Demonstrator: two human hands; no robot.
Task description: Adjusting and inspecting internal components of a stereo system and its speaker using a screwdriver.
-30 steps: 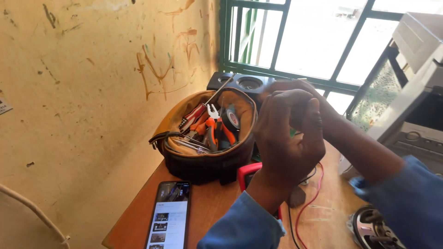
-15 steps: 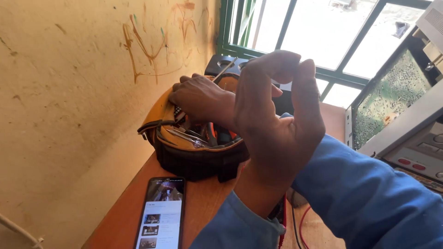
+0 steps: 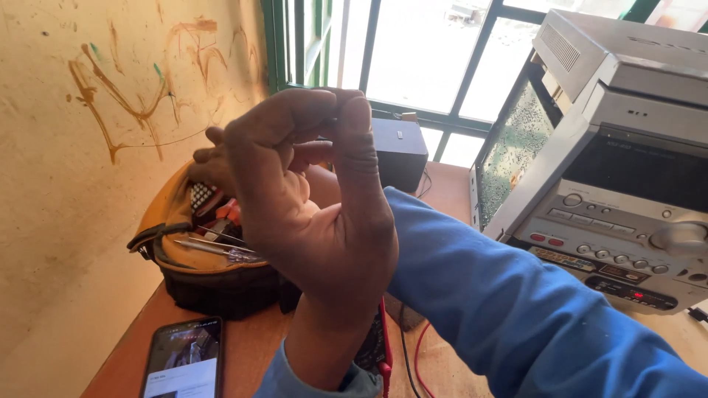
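Your left hand (image 3: 310,221) was raised in front of you, thumb and forefinger pinched on something small and dark at their tips; what it was could not be told. Your right hand (image 3: 210,166) reached across behind it into the open tool bag (image 3: 206,276) at the bench's (image 3: 251,346) wall-side edge, fingers curled among the tools, grip hidden. Nothing looked fitted yet. A phone (image 3: 184,357) lay at the near edge, a stereo unit (image 3: 627,191) crowded the right, leaving little room.
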